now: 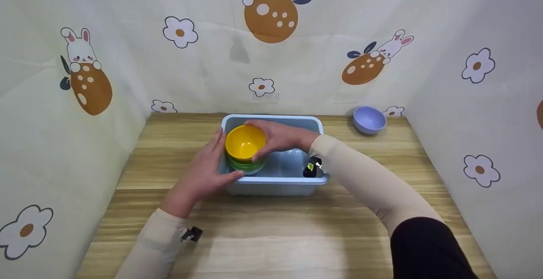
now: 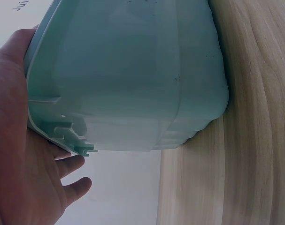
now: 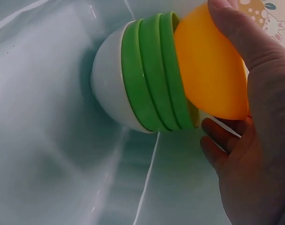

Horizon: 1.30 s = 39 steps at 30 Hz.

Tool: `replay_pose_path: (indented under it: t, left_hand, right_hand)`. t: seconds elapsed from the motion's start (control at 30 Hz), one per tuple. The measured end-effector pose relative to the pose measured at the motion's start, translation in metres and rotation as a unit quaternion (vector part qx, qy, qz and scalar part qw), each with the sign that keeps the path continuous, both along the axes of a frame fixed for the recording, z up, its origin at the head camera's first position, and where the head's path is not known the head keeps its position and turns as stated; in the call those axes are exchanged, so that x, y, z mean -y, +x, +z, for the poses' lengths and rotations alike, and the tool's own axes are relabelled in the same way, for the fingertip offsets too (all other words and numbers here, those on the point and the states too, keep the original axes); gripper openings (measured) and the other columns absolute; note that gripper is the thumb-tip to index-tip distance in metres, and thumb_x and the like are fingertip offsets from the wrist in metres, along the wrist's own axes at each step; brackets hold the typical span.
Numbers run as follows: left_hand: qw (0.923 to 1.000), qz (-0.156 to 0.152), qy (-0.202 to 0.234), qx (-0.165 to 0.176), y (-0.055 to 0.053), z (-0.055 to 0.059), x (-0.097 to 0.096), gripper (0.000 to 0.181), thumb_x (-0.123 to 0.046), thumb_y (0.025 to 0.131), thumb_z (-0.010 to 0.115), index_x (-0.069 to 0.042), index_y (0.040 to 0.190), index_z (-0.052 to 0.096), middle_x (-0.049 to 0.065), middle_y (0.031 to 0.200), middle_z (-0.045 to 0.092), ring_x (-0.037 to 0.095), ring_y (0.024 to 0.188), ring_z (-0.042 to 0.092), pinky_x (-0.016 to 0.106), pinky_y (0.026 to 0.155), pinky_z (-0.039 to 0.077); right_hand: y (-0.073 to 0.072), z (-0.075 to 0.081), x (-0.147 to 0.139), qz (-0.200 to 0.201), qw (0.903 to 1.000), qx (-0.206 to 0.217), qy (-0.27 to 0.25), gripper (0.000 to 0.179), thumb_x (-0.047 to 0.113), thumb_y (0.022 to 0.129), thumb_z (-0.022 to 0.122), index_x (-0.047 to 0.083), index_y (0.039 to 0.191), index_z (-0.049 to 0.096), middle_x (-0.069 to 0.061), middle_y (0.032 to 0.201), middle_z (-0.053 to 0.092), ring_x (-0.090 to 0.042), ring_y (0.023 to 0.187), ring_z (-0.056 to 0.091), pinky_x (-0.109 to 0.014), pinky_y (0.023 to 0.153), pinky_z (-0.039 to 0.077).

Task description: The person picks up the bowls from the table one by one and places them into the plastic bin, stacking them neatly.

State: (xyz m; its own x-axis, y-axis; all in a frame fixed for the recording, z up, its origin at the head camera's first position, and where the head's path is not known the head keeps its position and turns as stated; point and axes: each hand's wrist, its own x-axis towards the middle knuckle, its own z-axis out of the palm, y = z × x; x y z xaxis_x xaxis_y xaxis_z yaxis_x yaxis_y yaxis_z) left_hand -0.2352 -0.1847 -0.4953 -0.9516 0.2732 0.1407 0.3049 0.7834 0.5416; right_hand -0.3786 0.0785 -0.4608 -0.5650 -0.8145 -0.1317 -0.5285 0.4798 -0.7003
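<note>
My right hand (image 1: pixel 282 137) pinches a yellow bowl (image 1: pixel 246 141) by its rim, thumb on the near side and fingers on the far side. Its base sits at the mouth of the uppermost of several nested green bowls (image 3: pixel 154 70). Below these, a pale bowl (image 3: pixel 109 79) forms the bottom of the stack, inside the left end of a light blue plastic basin (image 1: pixel 280 180). At the basin's left front corner is my left hand (image 1: pixel 203 168), its thumb across the front rim and its fingers stretched along the left side.
A purple bowl (image 1: pixel 370 120) stands alone at the back right of the wooden table (image 1: pixel 271 236). Patterned cloth walls (image 1: pixel 203 67) with rabbits and flowers enclose the back and both sides. Small black devices (image 1: pixel 193 234) are strapped at the wrists.
</note>
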Motion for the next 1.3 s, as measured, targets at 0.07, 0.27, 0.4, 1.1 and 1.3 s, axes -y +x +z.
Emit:
replay_pose_path:
  t: [0.07,0.27,0.4,1.1,1.3]
  left_hand:
    - [1.0000,0.001,-0.002,0.001,-0.0002,0.0003,-0.0002,0.124,-0.075,0.091,0.074,-0.014,0.179,0.011,0.005,0.187,0.002,0.042,0.167,0.022,0.068,0.127,0.029]
    - [1.0000,-0.002,0.000,0.002,0.0002,0.0002,0.0004,0.122,-0.073,0.093,0.073,-0.012,0.179,0.010,0.006,0.187,0.002,0.043,0.167,0.021,0.070,0.127,0.028]
    - [1.0000,-0.004,0.007,0.004,0.0012,0.0010,0.0007,0.122,-0.071,0.094,0.073,-0.011,0.179,0.011,0.007,0.187,0.002,0.043,0.167,0.021,0.070,0.127,0.028]
    - [1.0000,0.003,0.004,-0.001,0.0005,-0.0001,-0.0002,0.123,-0.074,0.092,0.074,-0.012,0.179,0.013,0.006,0.187,0.003,0.040,0.168,0.022,0.065,0.129,0.029]
    - [0.9999,0.000,0.014,-0.004,0.0005,0.0000,-0.0003,0.123,-0.071,0.091,0.077,-0.011,0.179,0.014,0.007,0.186,0.006,0.041,0.167,0.023,0.066,0.129,0.028]
  right_hand:
    - [0.0003,-0.0009,0.0008,-0.002,1.0000,-0.003,0.007,0.115,0.064,0.082,0.092,0.023,0.173,0.033,0.006,0.165,0.049,-0.015,0.143,0.049,-0.048,0.128,0.038]
    - [0.0021,-0.0028,0.0030,0.001,0.9987,-0.034,0.039,0.117,0.070,0.082,0.088,0.022,0.173,0.034,0.003,0.167,0.048,-0.017,0.147,0.048,-0.047,0.129,0.036]
    - [0.0024,-0.0050,0.0046,0.005,0.9981,-0.041,0.045,0.116,0.071,0.082,0.088,0.022,0.173,0.035,0.002,0.167,0.048,-0.018,0.147,0.047,-0.048,0.130,0.035]
    - [0.0017,-0.0090,0.0048,0.006,0.9970,-0.033,0.069,0.116,0.064,0.082,0.093,0.020,0.173,0.035,-0.001,0.170,0.046,-0.020,0.149,0.046,-0.047,0.132,0.031]
    - [0.0004,-0.0099,0.0066,0.013,0.9961,-0.051,0.070,0.115,0.062,0.083,0.093,0.016,0.172,0.037,-0.001,0.165,0.051,-0.019,0.145,0.050,-0.042,0.130,0.035]
